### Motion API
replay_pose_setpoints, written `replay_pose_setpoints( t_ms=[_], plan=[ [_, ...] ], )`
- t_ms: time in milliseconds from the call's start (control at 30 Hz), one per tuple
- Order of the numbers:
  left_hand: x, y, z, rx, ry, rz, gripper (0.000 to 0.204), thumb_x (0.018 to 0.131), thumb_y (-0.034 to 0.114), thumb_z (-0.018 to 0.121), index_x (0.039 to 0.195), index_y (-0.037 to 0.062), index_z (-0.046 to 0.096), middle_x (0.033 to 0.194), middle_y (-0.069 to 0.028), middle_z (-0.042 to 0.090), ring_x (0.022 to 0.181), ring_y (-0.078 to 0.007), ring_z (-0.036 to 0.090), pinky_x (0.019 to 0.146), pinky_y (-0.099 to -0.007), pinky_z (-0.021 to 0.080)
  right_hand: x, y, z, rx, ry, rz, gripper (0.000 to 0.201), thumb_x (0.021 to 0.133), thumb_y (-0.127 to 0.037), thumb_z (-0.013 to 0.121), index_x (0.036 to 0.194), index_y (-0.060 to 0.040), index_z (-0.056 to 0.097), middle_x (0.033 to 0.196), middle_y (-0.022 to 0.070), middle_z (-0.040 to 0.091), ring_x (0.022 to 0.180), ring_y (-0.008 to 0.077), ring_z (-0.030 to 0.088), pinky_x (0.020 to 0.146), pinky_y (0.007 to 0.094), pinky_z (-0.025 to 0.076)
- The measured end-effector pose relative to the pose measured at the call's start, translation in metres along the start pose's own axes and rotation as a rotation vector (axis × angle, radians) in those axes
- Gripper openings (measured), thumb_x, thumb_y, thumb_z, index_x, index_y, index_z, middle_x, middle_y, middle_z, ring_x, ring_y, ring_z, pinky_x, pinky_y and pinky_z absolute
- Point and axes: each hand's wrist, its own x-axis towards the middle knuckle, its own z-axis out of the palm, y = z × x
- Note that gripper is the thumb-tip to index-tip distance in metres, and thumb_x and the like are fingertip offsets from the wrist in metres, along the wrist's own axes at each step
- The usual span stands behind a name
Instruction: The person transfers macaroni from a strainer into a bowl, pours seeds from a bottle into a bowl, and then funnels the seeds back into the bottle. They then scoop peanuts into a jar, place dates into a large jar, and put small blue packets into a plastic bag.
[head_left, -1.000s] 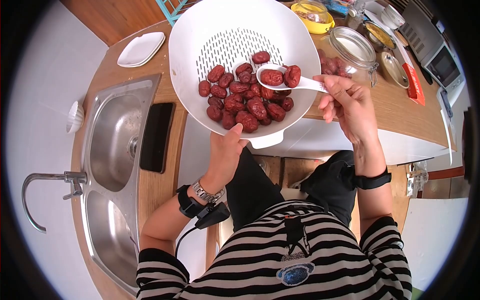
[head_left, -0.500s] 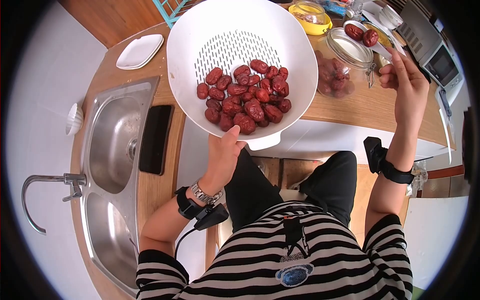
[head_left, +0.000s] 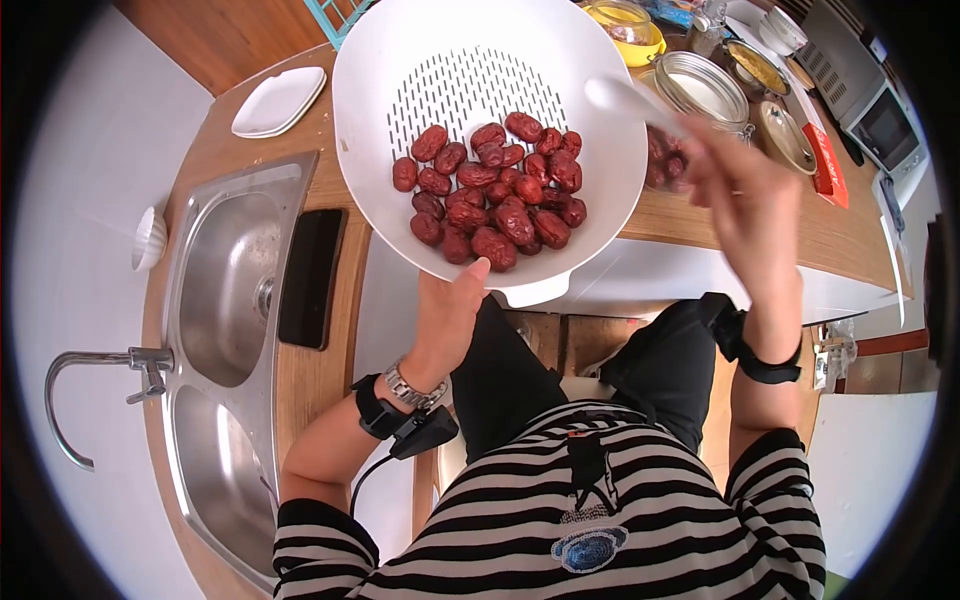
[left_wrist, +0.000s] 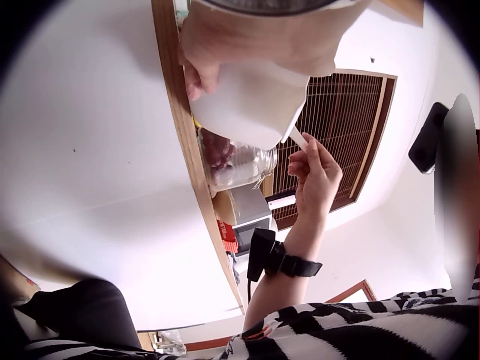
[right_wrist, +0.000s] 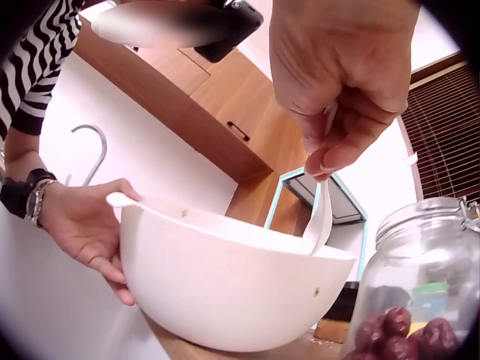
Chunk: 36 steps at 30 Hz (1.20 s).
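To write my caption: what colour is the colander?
The colander is white, clearest in head view.

Right hand (head_left: 745,200), displaced: half a second ago its fingers lay to the right of the glass jar (head_left: 705,88); they now overlap the jar's near side in the head view. Spoon (head_left: 625,98), changed in load and position: the two red dates formerly borne beyond the fingertips are gone from its bowl, which now lies left of the fingers, over the right side of the white colander (head_left: 480,30). Hand and spoon appear motion-blurred.
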Motion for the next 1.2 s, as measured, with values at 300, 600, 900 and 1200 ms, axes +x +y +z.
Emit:
replay_pose_setpoints(
  t_ms=[300,600,900,1200],
  plan=[
    [0.000,0.000,0.005,-0.006,-0.030,0.196,0.042,0.077,0.011,0.051,0.113,-0.0025,0.034,0.108,-0.0076,0.042,0.097,-0.0134,0.041,0.085,-0.0277,0.034,-0.006,0.008,0.036,-0.120,-0.122,0.010,0.012,0.075,-0.008,0.054,0.083,0.0005,0.058,0.064,0.0183,0.055,0.058,0.0295,0.056,0.051,0.0333,0.043],
    [0.000,-0.001,0.007,-0.052,0.007,0.171,0.043,0.077,0.009,0.050,0.114,-0.0036,0.032,0.108,-0.0079,0.042,0.096,-0.0130,0.042,0.084,-0.0268,0.035,-0.020,0.001,0.033,0.376,-0.350,0.405,0.018,0.081,-0.012,0.050,0.088,0.0015,0.059,0.052,0.0106,0.052,0.041,0.0151,0.049,0.042,0.0251,0.038],
    [0.000,0.000,0.006,0.008,-0.025,0.198,0.041,0.076,0.008,0.051,0.112,-0.0036,0.034,0.106,-0.0078,0.043,0.094,-0.0126,0.043,0.082,-0.0261,0.036,-0.034,0.009,0.037,0.921,-0.288,0.762,0.023,0.084,-0.016,0.048,0.090,0.0038,0.057,0.052,0.0031,0.051,0.038,0.0054,0.043,0.035,0.0172,0.034],
    [0.000,0.001,0.006,0.005,-0.001,0.144,0.036,0.078,0.017,0.051,0.107,-0.0011,0.039,0.096,-0.0036,0.046,0.076,-0.0076,0.043,0.062,-0.0213,0.039,-0.032,0.012,0.039,1.137,-0.200,0.768,0.025,0.084,-0.018,0.048,0.092,0.0037,0.057,0.055,0.0044,0.053,0.039,0.0064,0.045,0.036,0.0170,0.036]
  ],
)
